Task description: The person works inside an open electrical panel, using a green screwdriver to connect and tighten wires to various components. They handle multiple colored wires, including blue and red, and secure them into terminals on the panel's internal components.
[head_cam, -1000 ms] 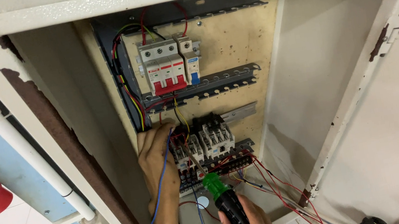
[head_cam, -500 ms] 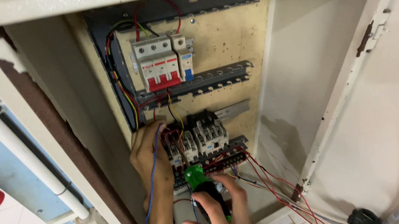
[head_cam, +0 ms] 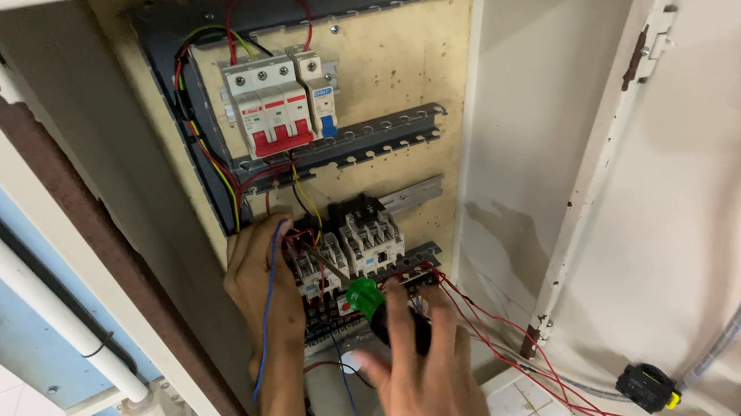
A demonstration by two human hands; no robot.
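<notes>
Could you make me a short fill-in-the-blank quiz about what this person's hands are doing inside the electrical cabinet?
1. The right hand grips a screwdriver whose handle is black and ____.
2. The left hand holds a thin ____ wire beside the contactors.
3. The circuit breakers are mounted ____ the contactors.
4. The cabinet door stands ____.

Missing words: green; blue; above; open

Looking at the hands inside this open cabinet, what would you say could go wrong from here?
1. The left hand rests among loose red wires and a blue wire beside the contactors; a lead could be tugged out, or bare fingers might touch a terminal.
2. The right hand works a green-and-black screwdriver at the crowded terminal row; the tip could slip and bridge neighbouring screws.
</notes>
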